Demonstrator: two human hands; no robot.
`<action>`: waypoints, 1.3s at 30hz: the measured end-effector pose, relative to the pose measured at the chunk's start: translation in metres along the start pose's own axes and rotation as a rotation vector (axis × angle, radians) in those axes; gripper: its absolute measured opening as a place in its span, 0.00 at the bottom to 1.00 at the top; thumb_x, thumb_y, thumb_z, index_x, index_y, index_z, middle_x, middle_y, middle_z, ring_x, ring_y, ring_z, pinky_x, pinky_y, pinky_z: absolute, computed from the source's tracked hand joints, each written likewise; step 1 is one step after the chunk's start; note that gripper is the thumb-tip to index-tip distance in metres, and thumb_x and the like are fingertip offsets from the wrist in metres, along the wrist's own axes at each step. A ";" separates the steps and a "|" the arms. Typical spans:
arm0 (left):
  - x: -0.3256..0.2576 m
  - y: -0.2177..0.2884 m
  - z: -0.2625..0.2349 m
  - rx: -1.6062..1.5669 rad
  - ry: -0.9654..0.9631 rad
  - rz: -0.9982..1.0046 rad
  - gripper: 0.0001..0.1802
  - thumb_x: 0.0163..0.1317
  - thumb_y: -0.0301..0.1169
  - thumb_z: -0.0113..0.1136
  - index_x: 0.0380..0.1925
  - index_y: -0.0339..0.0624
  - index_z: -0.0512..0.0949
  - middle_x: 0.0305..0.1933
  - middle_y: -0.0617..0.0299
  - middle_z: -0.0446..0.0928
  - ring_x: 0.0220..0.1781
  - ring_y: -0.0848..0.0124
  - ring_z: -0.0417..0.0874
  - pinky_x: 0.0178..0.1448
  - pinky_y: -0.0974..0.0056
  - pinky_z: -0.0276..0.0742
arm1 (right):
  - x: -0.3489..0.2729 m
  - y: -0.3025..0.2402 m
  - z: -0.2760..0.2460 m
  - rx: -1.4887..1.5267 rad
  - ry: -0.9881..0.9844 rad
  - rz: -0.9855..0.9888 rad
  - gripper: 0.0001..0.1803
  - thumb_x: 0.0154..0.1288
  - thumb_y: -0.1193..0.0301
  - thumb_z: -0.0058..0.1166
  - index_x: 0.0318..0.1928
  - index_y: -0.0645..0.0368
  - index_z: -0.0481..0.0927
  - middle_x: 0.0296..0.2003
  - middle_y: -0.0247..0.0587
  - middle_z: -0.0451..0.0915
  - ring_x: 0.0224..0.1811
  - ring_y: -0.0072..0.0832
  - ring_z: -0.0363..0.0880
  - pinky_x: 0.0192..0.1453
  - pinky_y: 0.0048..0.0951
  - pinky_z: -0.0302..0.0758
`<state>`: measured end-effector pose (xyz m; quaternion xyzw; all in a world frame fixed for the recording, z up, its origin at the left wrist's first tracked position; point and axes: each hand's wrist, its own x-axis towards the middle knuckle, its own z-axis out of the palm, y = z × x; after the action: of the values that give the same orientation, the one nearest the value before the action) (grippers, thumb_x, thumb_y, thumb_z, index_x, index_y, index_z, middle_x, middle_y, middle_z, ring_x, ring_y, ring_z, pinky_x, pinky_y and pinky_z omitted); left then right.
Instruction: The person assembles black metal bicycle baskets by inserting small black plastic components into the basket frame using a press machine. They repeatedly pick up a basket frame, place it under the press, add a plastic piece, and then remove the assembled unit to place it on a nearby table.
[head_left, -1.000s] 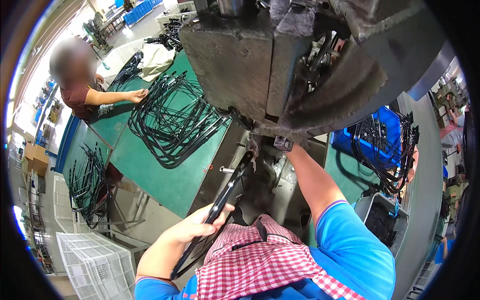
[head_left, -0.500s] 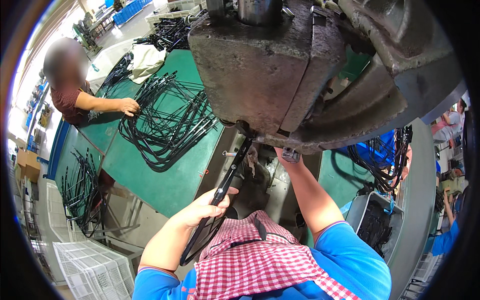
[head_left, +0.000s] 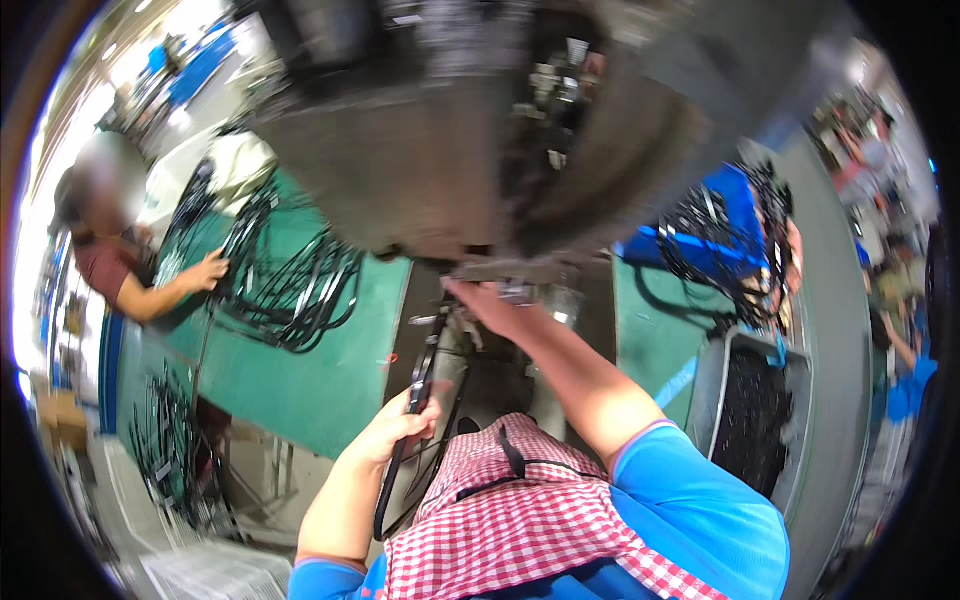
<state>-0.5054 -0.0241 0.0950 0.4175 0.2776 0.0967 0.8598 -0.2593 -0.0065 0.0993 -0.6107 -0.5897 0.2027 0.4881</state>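
Note:
My left hand (head_left: 410, 428) is closed round a long black metal bar (head_left: 425, 372), part of a bent frame that slants down towards my apron. At the bar's upper end, just below the large press head (head_left: 400, 170), is my right hand (head_left: 487, 303). Its fingertips reach the bar or sit right beside it; motion blur hides whether they grip it. A shiny metal piece (head_left: 516, 292) shows by the right wrist. The press head covers the space above both hands.
A person's hand (head_left: 207, 271) touches a pile of black bent frames (head_left: 290, 305) on the green table (head_left: 335, 400) at left. More frames (head_left: 165, 440) hang at the lower left. On the right are a blue bin (head_left: 735, 215) draped with frames and a grey tub (head_left: 712, 405) of dark parts.
My view has shifted, so the press appears further left and blurred. My right hand has come from behind the press edge to the bar's upper end. My left hand still holds the bar.

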 end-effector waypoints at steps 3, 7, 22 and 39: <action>0.000 -0.008 0.003 0.015 0.054 0.023 0.50 0.43 0.46 0.69 0.61 0.27 0.59 0.32 0.70 0.64 0.31 0.78 0.65 0.36 0.73 0.62 | 0.002 0.011 0.005 -0.148 -0.028 -0.144 0.13 0.60 0.61 0.58 0.35 0.59 0.79 0.32 0.44 0.80 0.35 0.38 0.78 0.43 0.39 0.74; -0.002 -0.021 -0.010 0.032 0.087 0.032 0.50 0.41 0.48 0.68 0.62 0.34 0.60 0.33 0.68 0.64 0.32 0.76 0.65 0.36 0.70 0.65 | -0.033 0.010 -0.023 -0.251 0.169 -0.162 0.20 0.57 0.58 0.60 0.45 0.57 0.77 0.49 0.47 0.74 0.56 0.45 0.68 0.59 0.44 0.65; 0.002 -0.001 0.002 0.116 0.102 -0.089 0.46 0.39 0.47 0.65 0.60 0.38 0.62 0.26 0.71 0.59 0.23 0.78 0.59 0.29 0.70 0.58 | -0.407 0.211 -0.287 -0.472 1.042 1.492 0.38 0.54 0.54 0.62 0.59 0.65 0.69 0.54 0.61 0.74 0.60 0.47 0.71 0.65 0.40 0.66; 0.003 -0.002 0.005 0.109 0.081 -0.048 0.44 0.40 0.48 0.67 0.57 0.39 0.67 0.27 0.71 0.60 0.26 0.76 0.61 0.32 0.69 0.59 | -0.359 0.205 -0.297 -0.415 1.157 1.045 0.10 0.54 0.71 0.54 0.31 0.67 0.78 0.27 0.41 0.80 0.29 0.31 0.79 0.40 0.33 0.77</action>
<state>-0.5004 -0.0277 0.0948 0.4525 0.3271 0.0775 0.8260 0.0120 -0.4068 -0.0583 -0.8939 0.0924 -0.0572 0.4348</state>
